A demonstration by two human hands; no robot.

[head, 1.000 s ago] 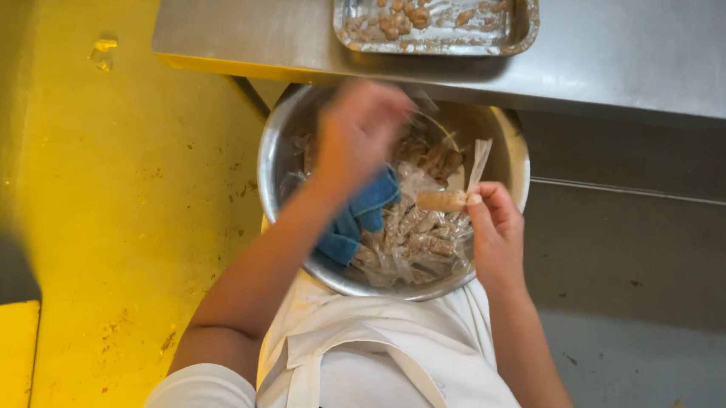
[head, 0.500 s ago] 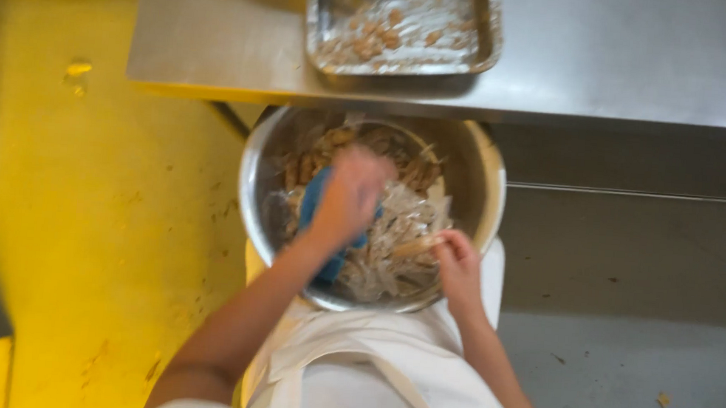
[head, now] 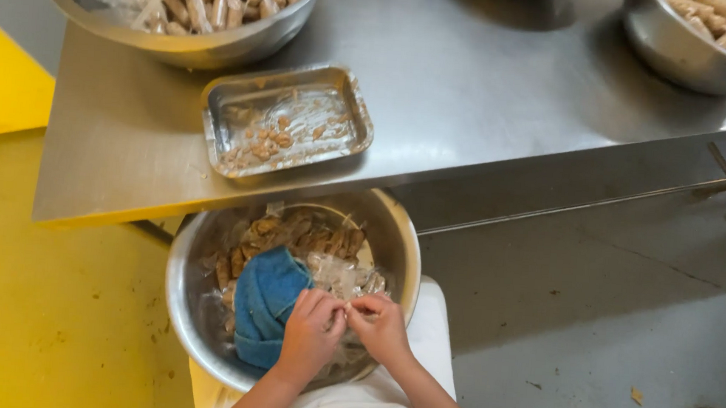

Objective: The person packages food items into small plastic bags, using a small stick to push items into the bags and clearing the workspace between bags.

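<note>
1. the person's left hand (head: 310,326) and right hand (head: 378,323) meet fingertip to fingertip over the near side of a steel bowl (head: 189,251) on the lap, both pinched shut on a small clear wrapper (head: 345,307), apparently to pull it open over the bowl so scraps fall inside.
2. a blue cloth (head: 264,301) lies in the bowl just under the left hand; brown stick-shaped pieces (head: 293,235) and loose clear film sit toward the bowl's far rim.
3. on the bench's near edge rests a shallow metal tray (head: 349,101) with a few small brown bits, within easy reach.
4. two larger bowls stand at the bench's far corners.
5. half a second ago the left hand lay deeper in the bowl, apart from the right; now they touch, and the view takes in more of the bench.
</note>
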